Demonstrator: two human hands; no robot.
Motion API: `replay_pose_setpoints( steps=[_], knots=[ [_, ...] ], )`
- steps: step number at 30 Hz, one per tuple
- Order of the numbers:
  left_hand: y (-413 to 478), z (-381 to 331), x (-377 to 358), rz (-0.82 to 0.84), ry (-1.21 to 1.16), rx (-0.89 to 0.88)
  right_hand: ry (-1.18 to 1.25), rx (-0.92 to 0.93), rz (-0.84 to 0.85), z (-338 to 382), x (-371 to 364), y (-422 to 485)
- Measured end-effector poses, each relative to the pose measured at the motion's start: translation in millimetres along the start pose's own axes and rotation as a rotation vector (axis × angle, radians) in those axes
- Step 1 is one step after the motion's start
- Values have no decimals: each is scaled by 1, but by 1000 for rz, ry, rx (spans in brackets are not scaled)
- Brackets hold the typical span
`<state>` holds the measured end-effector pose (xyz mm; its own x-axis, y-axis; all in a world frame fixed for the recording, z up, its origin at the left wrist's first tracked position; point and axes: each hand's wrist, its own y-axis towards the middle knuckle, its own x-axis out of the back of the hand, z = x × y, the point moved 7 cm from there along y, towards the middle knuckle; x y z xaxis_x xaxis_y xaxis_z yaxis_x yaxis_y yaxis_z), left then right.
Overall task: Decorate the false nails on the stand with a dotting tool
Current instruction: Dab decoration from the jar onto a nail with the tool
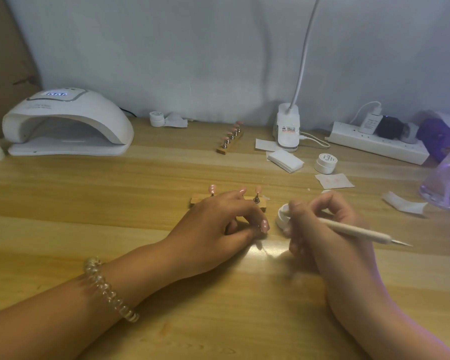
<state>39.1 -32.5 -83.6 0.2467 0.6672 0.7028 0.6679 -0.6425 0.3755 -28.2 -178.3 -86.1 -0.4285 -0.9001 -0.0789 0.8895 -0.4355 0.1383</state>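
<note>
Glowing at the far left, the white curing lamp (65,120) shows blue digits on its top panel, too blurred to read. Nearer me, a clear coil band (109,289) rings the left wrist. The left hand (218,222) rests on the wooden table (63,203) with its fingers curled. Thumb and forefinger appear to pinch a single pink nail (264,226) with pale dots. Just behind the knuckles, mid-table, sits the wooden stand (199,200) with pink false nails (212,188) upright on it. Right of the stand a small white pot (281,215) sits just beside the right hand (322,224). That hand's fingers close round the dotting tool (348,229); one end is hidden by them near the pot, and the metal point at the other end aims right. Farther back, a lidded jar (325,162) carries script lettering I cannot read.
</note>
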Motion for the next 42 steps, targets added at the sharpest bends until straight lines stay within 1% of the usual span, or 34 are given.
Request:
replay_pose_setpoints(
  steps=[3,8,23,28,34,39,42],
  knots=[
    [1,-1,0,4,18,-5,-69,-68,25,-6,-4,-2],
    [0,-4,2,-4,26,-16,-172,-62,44,-6,-7,-2],
    [1,-3,1,7,33,-18,-146,-56,43,-6,-8,-2],
    [1,-3,1,2,4,-16,-126,-58,18,-4,-6,-1],
    [1,-2,0,9,6,-2,-147,-50,41,-4,-8,-2],
    [1,-2,0,3,-5,-12,-99,-39,-8,-3,-3,-1],
    [0,-3,0,-5,6,-21,-98,-37,5,-3,-5,-1]
  ],
)
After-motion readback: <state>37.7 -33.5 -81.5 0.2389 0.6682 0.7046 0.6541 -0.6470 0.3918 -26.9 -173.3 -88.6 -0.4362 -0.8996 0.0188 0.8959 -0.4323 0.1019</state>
